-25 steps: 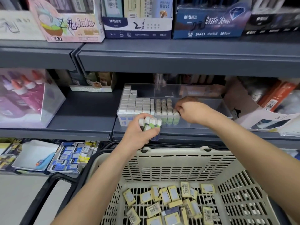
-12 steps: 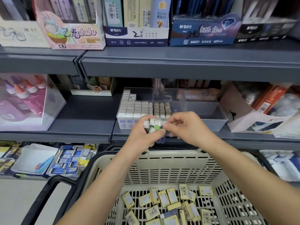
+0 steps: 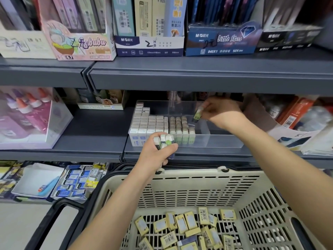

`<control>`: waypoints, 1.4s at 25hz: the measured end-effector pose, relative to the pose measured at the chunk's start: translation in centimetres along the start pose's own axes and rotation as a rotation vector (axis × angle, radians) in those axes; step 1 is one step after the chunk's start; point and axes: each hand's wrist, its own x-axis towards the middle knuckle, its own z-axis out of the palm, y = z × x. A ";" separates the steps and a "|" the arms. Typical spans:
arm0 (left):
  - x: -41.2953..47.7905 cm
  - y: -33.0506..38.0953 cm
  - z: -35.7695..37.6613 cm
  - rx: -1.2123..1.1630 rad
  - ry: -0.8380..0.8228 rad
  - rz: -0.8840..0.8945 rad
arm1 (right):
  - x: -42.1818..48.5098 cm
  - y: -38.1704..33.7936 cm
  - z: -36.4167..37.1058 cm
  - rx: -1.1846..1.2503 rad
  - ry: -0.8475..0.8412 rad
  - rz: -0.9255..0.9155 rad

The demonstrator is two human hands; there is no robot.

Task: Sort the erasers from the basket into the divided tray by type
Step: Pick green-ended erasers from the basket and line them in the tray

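1. The right hand (image 3: 221, 112) pinches one green eraser (image 3: 197, 115) over the far side of the divided tray (image 3: 216, 141), just right of the green rows (image 3: 182, 129). It grips the top end only. If the pinch slips, the eraser lands flat or in the bare right compartment, the wrong slot.
2. The left hand (image 3: 156, 152) is clamped on a bundle of erasers (image 3: 164, 139) in front of the tray's near wall, above the far rim of the basket (image 3: 180, 183). Several poke out of the fist, so a looser grip drops some into the basket or onto the shelf (image 3: 97, 127).
3. The green rows stand upright and packed. A tilted insert could topple the neighbours.
4. The white-blue erasers (image 3: 146, 123) sit just left of the green ones. The divider is hard to see, so there is a risk of mixing.
5. The yellow erasers (image 3: 182, 226) lie loose on the basket floor, unsorted. Probably much of the task is left.
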 end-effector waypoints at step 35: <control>-1.6 1.1 1.6 0.263 -0.048 0.105 | -7.6 -1.3 2.8 0.394 -0.293 -0.051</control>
